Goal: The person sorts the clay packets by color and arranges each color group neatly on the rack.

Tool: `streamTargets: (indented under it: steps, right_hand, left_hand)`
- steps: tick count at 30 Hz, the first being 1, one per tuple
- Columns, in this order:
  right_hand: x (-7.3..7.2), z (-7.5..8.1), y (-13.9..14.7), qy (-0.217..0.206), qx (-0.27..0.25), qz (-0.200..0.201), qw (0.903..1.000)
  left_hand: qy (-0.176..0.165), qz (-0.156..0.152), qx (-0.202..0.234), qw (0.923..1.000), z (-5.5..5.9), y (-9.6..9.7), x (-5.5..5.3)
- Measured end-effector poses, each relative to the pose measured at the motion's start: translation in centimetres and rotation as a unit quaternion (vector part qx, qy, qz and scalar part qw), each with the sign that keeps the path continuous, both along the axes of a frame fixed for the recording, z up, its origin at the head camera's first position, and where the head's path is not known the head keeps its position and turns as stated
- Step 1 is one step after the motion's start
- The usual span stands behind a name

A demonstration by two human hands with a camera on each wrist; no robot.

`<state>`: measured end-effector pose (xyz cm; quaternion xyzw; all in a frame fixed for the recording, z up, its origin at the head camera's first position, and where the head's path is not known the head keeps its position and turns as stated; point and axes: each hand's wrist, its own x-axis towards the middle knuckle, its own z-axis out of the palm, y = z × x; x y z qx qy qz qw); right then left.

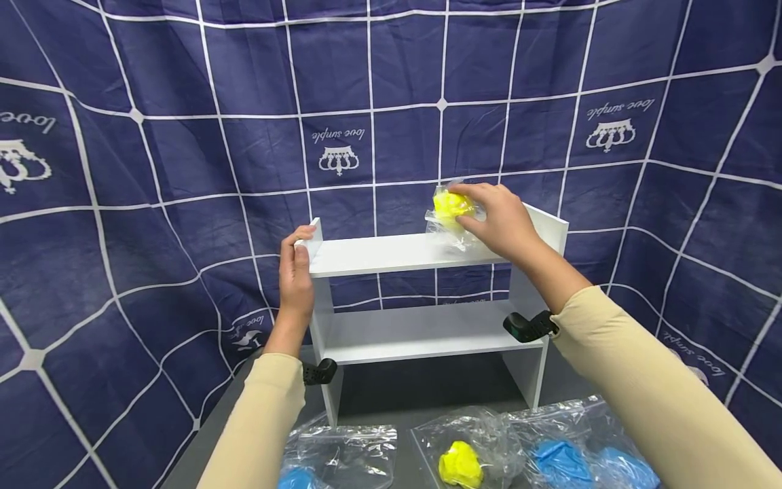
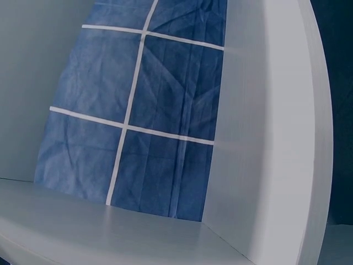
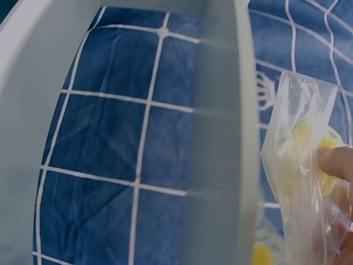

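Observation:
In the head view my right hand (image 1: 506, 223) pinches a clear plastic bag with a yellow lump (image 1: 449, 204) in it, close over the top board of a white two-tier shelf (image 1: 373, 254). The right wrist view has the same bag (image 3: 300, 160) at its right, with a thumb pressed on the yellow. Below it, another bit of yellow (image 3: 263, 255) shows at the bottom edge. My left hand (image 1: 296, 278) grips the upper end of the shelf's left side panel, thumb in front and fingers over the edge. Only shelf boards (image 2: 289, 132) and curtain appear in the left wrist view.
In front of the shelf, on a dark grey table (image 1: 427, 390), lie a clear bag with a yellow lump (image 1: 461, 464) and several with blue lumps (image 1: 561, 463). The shelf's lower board (image 1: 421, 331) spans between the side panels. A blue checked curtain (image 1: 403, 75) hangs behind.

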<state>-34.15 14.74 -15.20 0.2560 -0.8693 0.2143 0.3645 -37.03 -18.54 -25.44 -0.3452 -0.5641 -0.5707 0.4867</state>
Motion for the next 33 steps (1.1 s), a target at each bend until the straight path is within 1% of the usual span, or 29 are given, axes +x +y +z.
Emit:
streamTargets:
  steps: [2, 6, 10, 13, 17, 20, 22, 25, 29, 33]
  right_hand:
    - [-0.6, -0.2, 0.2, -0.016, -0.005, -0.006, 0.9998]
    - [-1.4, -0.7, 0.4, -0.038, -0.021, -0.007, 0.9990]
    - [-2.0, -1.0, 0.4, -0.052, -0.020, -0.011, 0.9984]
    - [-2.4, -1.2, 0.4, -0.059, -0.014, -0.011, 0.9981]
    - [-3.0, -1.5, 0.5, -0.084, 0.019, -0.010, 0.9962]
    - [-3.2, -1.7, 0.6, -0.110, 0.058, -0.016, 0.9921]
    - [-3.2, -1.8, 0.6, -0.118, 0.077, -0.021, 0.9897]
    - [-3.2, -1.8, 0.5, -0.116, 0.092, -0.023, 0.9888]
    - [-2.9, -1.9, 0.4, -0.104, 0.081, -0.022, 0.9910]
    - [-2.8, -2.0, 0.2, -0.090, 0.065, -0.025, 0.9935]
  left_hand:
    - [-0.002, -0.001, -0.001, 1.0000, 0.0, 0.0, -0.1]
    - [-0.007, 0.002, -0.005, 1.0000, 0.0, 0.0, -0.1]
    - [-0.008, 0.004, -0.007, 0.9999, 0.0, 0.0, -0.1]
    - [-0.002, 0.000, -0.002, 1.0000, 0.0, 0.0, -0.1]
    - [0.005, -0.007, 0.004, 1.0000, 0.0, 0.1, -0.1]
    - [0.005, -0.008, 0.007, 0.9999, -0.1, 0.2, -0.1]
    - [0.005, -0.008, 0.007, 0.9999, -0.1, 0.2, -0.1]
    - [0.005, -0.007, 0.009, 0.9999, -0.1, 0.2, -0.1]
    - [0.004, -0.010, 0.006, 0.9999, 0.0, 0.1, -0.1]
    - [0.000, -0.004, 0.004, 1.0000, 0.0, 0.0, -0.1]
